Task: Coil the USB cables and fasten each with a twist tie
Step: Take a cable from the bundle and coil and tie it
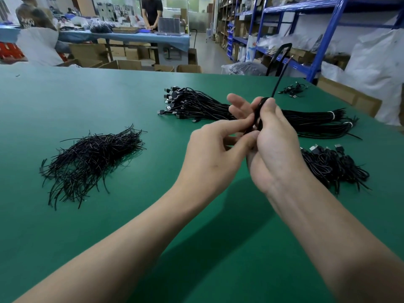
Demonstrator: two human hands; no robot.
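right hand [275,149] fingers grip coiled cable [259,110] | left hand [216,154] fingers pinch it

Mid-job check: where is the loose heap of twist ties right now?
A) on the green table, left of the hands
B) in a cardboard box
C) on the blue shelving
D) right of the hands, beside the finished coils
A: the twist ties lie heaped on the green table, left of the left hand and right hand, which both hold a cable.
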